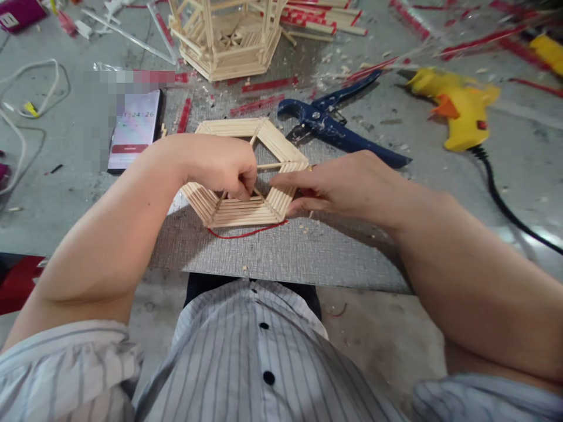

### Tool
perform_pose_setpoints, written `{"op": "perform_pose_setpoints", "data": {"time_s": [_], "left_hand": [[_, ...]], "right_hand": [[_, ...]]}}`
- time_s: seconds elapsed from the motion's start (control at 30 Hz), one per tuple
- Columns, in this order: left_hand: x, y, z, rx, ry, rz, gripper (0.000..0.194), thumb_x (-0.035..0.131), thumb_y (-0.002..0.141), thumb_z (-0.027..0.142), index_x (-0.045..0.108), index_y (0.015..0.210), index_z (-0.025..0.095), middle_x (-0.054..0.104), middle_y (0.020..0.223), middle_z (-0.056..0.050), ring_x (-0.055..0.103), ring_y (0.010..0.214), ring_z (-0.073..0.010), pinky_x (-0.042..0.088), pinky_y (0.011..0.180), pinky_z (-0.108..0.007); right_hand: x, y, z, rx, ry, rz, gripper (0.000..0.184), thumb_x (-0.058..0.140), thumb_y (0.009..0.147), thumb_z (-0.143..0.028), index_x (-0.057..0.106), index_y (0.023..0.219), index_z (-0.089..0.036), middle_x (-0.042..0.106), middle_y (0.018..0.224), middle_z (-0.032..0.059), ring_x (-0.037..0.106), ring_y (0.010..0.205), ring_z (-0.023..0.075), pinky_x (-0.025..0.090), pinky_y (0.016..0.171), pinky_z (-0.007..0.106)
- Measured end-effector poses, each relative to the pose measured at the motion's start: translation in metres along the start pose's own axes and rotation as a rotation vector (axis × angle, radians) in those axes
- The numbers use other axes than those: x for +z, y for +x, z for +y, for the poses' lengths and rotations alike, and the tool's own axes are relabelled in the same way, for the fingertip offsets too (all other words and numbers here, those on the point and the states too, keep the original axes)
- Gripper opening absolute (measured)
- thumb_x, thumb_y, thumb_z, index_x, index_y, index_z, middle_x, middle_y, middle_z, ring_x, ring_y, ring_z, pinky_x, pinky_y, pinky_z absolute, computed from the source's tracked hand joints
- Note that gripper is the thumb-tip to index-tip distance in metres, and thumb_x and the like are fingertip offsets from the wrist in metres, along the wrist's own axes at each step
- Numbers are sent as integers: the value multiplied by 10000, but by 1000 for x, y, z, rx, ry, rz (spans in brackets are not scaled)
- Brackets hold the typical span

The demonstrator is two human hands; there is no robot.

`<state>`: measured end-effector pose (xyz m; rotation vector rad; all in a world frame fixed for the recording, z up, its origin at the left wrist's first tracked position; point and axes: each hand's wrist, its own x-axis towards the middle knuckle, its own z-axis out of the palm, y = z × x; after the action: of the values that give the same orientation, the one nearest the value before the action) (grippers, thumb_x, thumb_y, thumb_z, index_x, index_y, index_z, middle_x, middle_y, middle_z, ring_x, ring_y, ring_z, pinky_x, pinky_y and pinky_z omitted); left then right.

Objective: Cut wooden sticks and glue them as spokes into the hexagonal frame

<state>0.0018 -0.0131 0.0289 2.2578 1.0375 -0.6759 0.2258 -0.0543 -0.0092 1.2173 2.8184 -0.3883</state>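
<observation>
A flat hexagonal frame of thin wooden sticks (281, 151) lies on a grey textured mat (272, 252). My left hand (220, 164) rests over the frame's left side, its fingers pinched on a thin stick (254, 139) that crosses the open middle. My right hand (347, 184) presses on the frame's right side, the fingertips touching another thin stick (269, 166) inside the opening. A red string (246, 233) lies under the frame's near edge.
Blue cutting pliers (338, 126) lie just beyond my right hand. A yellow glue gun (460, 108) with a black cord is at the right. A phone (134, 129) lies left, a taller stick structure (226, 38) stands behind, and red-and-wood sticks (325, 17) are scattered.
</observation>
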Motion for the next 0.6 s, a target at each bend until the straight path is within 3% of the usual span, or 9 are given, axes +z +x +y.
{"op": "perform_pose_setpoints", "data": {"time_s": [0.3, 0.47, 0.6], "left_hand": [[0, 1, 0, 30, 33, 16, 309, 575, 761, 385, 787, 923, 230, 729, 806, 52, 646, 931, -159, 438, 924, -276], [1, 3, -3, 66, 7, 22, 324, 573, 765, 404, 783, 955, 246, 736, 812, 60, 648, 919, -152, 443, 903, -260], [2, 4, -7, 92, -14, 33, 322, 581, 772, 416, 776, 960, 243, 730, 782, 66, 643, 848, -126, 446, 859, -236]], "right_hand": [[-3, 0, 1, -17, 52, -11, 427, 537, 919, -559, 651, 1312, -438, 769, 1014, 1, 685, 798, 224, 329, 562, 304], [-3, 0, 1, 23, -1, -55, 475, 536, 925, -539, 630, 1366, -389, 770, 1046, 36, 696, 864, 262, 317, 572, 308], [-1, 0, 3, -6, 48, -16, 446, 540, 916, -566, 644, 1326, -424, 771, 1000, 13, 687, 812, 231, 326, 572, 295]]}}
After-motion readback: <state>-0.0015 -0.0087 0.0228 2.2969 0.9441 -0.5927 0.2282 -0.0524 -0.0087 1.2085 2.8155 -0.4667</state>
